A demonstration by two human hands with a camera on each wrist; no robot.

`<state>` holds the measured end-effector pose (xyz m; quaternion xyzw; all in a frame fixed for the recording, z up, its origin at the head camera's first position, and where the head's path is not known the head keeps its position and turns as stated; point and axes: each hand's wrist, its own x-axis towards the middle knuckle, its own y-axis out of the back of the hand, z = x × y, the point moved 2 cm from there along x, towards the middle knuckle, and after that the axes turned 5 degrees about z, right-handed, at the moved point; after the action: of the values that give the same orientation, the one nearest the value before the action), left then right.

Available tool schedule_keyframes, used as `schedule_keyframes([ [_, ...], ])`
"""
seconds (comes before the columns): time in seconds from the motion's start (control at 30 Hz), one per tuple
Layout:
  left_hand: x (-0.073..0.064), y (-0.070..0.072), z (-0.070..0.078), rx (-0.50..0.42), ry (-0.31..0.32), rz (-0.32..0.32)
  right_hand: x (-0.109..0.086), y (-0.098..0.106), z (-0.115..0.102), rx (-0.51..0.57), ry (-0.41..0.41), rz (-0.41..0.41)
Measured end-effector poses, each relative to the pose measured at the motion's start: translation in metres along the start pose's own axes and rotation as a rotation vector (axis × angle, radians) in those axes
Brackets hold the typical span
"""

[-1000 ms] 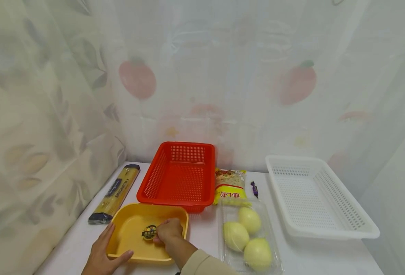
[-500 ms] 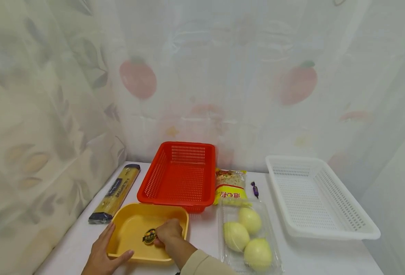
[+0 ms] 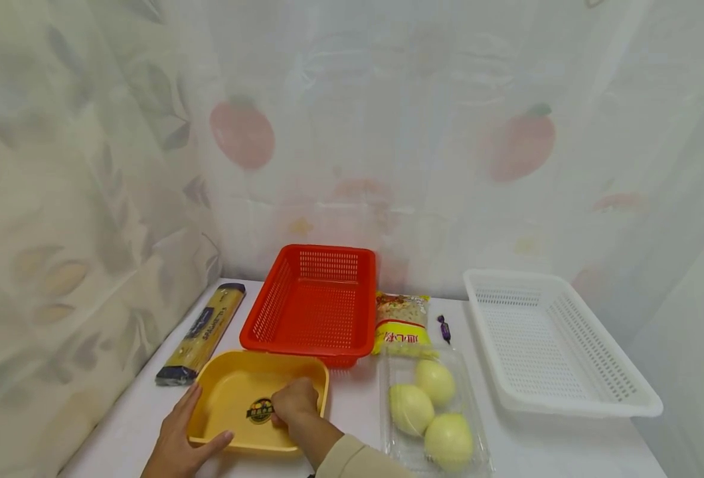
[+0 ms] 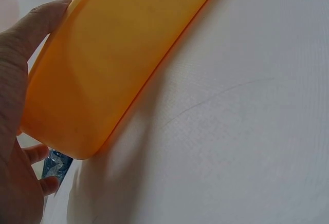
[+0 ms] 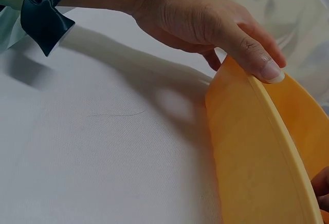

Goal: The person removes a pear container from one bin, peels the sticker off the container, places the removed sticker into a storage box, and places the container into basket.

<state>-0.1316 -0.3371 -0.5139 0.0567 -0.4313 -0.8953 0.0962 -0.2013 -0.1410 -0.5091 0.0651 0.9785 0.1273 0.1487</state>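
Observation:
A yellow plastic basin (image 3: 226,435) sits at the front left, a round black-and-gold sticker (image 3: 259,411) on its floor. My left hand (image 3: 175,441) holds the near left corner, its thumb over the front rim and fingers along the left wall. In the left wrist view, that hand (image 4: 20,80) wraps the basin's (image 4: 113,54) corner. My right hand (image 3: 297,405) reaches into the basin, fingers curled, pinching the sticker's right edge, which the hand hides. Only a bit of this hand (image 5: 322,185) shows in the right wrist view, inside the basin (image 5: 252,152).
A red basket (image 3: 328,312) stands right behind the basin. Spaghetti (image 3: 202,335) lies to the left. On the right are a bag of dry food (image 3: 401,325), a clear box (image 3: 471,431) with yellow-green round fruit (image 3: 436,382), a purple wrapped candy (image 3: 444,329) and a white basket (image 3: 567,405).
The sticker sits slightly lower and is turned a little compared with a second ago. Both hands have stayed nearly in place at the basin; the whole head view has shifted slightly.

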Motion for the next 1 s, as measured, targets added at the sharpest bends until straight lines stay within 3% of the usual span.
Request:
schedule_keyframes([
  [0.17,-0.001,-0.001,0.0,-0.004,0.031,-0.014,-0.002,0.002,-0.001,0.01,0.036,0.0],
  [0.53,0.001,-0.001,-0.001,-0.002,0.034,-0.018,-0.005,0.009,-0.007,0.114,0.099,-0.037],
  [0.77,0.001,0.001,0.001,-0.004,0.047,-0.025,-0.009,0.014,-0.016,0.192,0.113,-0.097],
  [1.0,0.0,-0.001,-0.001,0.0,0.007,0.005,-0.023,0.027,-0.033,0.258,0.145,-0.184],
])
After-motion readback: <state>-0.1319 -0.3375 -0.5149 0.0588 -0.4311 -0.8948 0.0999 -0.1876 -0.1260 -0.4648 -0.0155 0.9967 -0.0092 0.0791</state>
